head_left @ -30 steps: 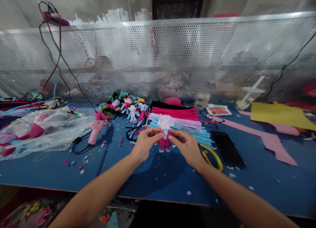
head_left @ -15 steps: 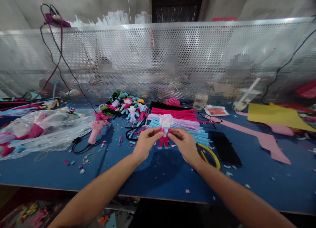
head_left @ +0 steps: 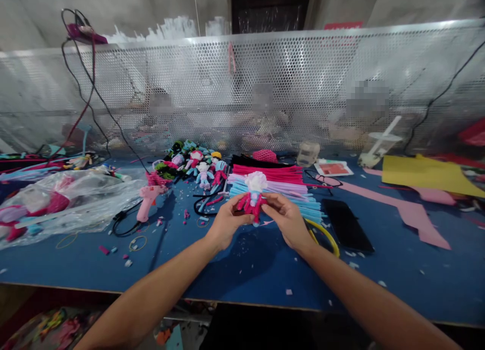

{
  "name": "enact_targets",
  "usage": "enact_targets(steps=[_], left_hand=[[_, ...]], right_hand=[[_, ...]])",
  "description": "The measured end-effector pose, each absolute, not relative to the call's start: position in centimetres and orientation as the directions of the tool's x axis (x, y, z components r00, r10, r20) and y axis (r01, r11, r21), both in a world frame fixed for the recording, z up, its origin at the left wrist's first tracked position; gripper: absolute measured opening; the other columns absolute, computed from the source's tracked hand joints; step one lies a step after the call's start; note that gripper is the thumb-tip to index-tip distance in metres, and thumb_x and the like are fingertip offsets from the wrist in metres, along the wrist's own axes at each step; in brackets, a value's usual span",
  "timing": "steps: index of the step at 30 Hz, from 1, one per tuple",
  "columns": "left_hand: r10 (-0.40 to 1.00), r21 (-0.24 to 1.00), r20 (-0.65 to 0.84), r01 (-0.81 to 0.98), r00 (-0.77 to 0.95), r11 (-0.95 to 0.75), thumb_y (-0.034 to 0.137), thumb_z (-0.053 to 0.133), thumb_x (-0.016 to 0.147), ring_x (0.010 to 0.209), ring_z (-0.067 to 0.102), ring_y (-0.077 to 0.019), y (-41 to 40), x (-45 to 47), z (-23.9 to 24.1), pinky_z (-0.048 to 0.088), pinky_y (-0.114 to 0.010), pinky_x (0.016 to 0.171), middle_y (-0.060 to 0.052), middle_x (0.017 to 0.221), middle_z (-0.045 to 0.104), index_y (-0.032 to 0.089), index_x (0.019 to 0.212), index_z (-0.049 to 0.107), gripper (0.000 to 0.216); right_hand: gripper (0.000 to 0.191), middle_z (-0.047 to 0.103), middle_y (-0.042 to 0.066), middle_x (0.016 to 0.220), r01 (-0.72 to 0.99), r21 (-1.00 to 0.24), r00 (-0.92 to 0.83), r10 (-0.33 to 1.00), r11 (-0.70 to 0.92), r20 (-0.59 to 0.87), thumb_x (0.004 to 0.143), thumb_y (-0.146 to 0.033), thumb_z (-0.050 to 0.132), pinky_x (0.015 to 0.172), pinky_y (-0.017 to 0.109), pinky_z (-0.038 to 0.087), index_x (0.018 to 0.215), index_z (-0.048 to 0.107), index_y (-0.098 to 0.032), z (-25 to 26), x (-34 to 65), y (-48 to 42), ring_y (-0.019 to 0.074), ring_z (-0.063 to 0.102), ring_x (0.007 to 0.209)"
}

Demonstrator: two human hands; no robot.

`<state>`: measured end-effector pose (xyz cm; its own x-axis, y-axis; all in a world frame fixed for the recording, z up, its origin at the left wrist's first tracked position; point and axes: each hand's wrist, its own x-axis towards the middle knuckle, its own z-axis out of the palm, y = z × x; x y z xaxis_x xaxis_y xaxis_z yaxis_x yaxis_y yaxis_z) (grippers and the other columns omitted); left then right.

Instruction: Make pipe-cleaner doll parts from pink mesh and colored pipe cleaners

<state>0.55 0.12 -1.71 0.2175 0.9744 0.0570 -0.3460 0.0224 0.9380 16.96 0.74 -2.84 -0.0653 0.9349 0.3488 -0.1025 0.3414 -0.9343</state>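
Between my two hands, above the blue table, is a small pipe-cleaner doll (head_left: 256, 198) with a pale fluffy head, a light blue middle and magenta arms and legs. My left hand (head_left: 230, 221) pinches its left side between thumb and fingers. On the other side my right hand (head_left: 287, 218) grips it the same way. Just behind the doll lie bundled pipe cleaners (head_left: 280, 184) in black, magenta, lilac and light blue. Part of a yellow ring-shaped handle (head_left: 325, 237) shows beside my right wrist.
A pink glue gun (head_left: 147, 202) with a black cord stands at left, near a pile of finished dolls (head_left: 197, 163). Plastic bags (head_left: 83, 198) lie further left. To the right are a black phone (head_left: 346, 225), pink strip (head_left: 409, 211), yellow sheet (head_left: 424, 176) and plastic cup (head_left: 377, 150). People sit behind the perforated screen (head_left: 303, 62).
The doll's magenta arms, earlier mostly covered by my fingers, now show spread in front of its body. Both hands have shifted their hold slightly and stay in nearly the same place.
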Motion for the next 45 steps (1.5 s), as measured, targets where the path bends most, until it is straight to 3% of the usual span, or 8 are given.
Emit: enact_targets(steps=[8,14,21,25,29,32,38,45], left_hand=[[0.965,0.914,0.002,-0.392,0.261,0.104,0.014,0.077,0.059,0.068,0.060,-0.0125,-0.1,0.6,-1.6,0.048,-0.026,0.064,-0.003,0.091,0.065,0.021,0.116,0.058,0.060],[0.961,0.918,0.017,-0.386,0.276,0.094,0.019,0.079,0.059,0.073,0.065,-0.0173,-0.9,1.2,-1.3,0.047,-0.028,0.068,-0.006,0.091,0.067,0.020,0.121,0.054,0.067],[0.949,0.960,0.155,-0.267,0.274,-0.080,0.023,0.072,0.069,0.072,0.058,-0.0128,-1.3,1.6,-1.4,0.045,-0.026,0.072,-0.003,0.083,0.066,0.017,0.120,0.059,0.053],[0.957,0.972,0.194,-0.177,0.215,-0.157,0.023,0.070,0.069,0.079,0.059,-0.0146,-1.4,1.6,-1.8,0.046,-0.027,0.078,-0.002,0.095,0.066,0.020,0.122,0.057,0.055],[0.966,0.978,0.174,-0.151,0.190,-0.146,0.021,0.072,0.065,0.081,0.059,-0.0154,-1.4,1.5,-1.7,0.046,-0.027,0.078,-0.002,0.097,0.066,0.020,0.120,0.060,0.056],[0.978,0.966,0.086,-0.257,0.192,-0.035,0.025,0.074,0.065,0.073,0.058,-0.0135,-1.0,1.3,-1.3,0.047,-0.026,0.070,-0.003,0.090,0.067,0.020,0.114,0.064,0.051],[0.984,0.889,-0.121,-0.427,0.130,0.165,0.035,0.077,0.063,0.062,0.056,-0.0115,0.2,0.1,-0.9,0.047,-0.025,0.059,-0.002,0.069,0.063,0.015,0.079,0.072,0.027],[0.985,0.910,-0.115,-0.385,0.126,0.155,0.028,0.081,0.057,0.058,0.056,-0.0092,0.2,-0.3,-0.4,0.044,-0.021,0.055,-0.003,0.069,0.067,0.014,0.079,0.073,0.027]], right_hand=[[0.023,0.068,0.003,0.090,-0.108,-0.935,-0.011,0.940,0.338,0.341,0.074,-0.033,0.069,0.078,0.033,0.051,0.093,0.065,-0.021,-2.5,16.8,0.4,0.0183,0.063,0.084],[0.023,0.067,0.002,0.083,-0.033,-0.927,0.008,0.928,0.373,0.373,0.074,-0.035,0.069,0.067,0.030,0.053,0.092,0.064,-0.021,-2.5,16.6,0.1,0.0169,0.062,0.073],[0.024,0.071,0.003,0.095,0.101,-0.902,0.086,0.899,0.420,0.429,0.075,-0.033,0.069,0.080,0.037,0.052,0.097,0.070,-0.024,-1.9,16.5,-0.6,0.0212,0.066,0.087],[0.023,0.071,0.004,0.097,0.190,-0.874,0.105,0.876,0.447,0.471,0.075,-0.033,0.068,0.084,0.040,0.051,0.096,0.071,-0.024,-1.7,16.4,-0.8,0.0226,0.065,0.088],[0.023,0.070,0.004,0.096,0.130,-0.893,0.047,0.897,0.430,0.439,0.076,-0.033,0.066,0.083,0.037,0.051,0.096,0.069,-0.022,-2.0,16.4,-0.4,0.0216,0.065,0.088],[0.024,0.069,0.004,0.093,0.017,-0.921,0.019,0.921,0.389,0.389,0.076,-0.034,0.067,0.079,0.034,0.051,0.097,0.067,-0.022,-2.3,16.5,0.1,0.0198,0.064,0.085],[0.026,0.069,0.002,0.090,-0.119,-0.945,-0.041,0.949,0.306,0.313,0.072,-0.032,0.072,0.075,0.032,0.051,0.096,0.066,-0.023,-2.5,16.5,0.2,0.0175,0.063,0.082],[0.019,0.072,0.002,0.089,-0.143,-0.943,-0.032,0.951,0.300,0.307,0.073,-0.031,0.071,0.076,0.033,0.053,0.091,0.071,-0.024,-2.5,16.3,-0.4,0.0182,0.065,0.082]])
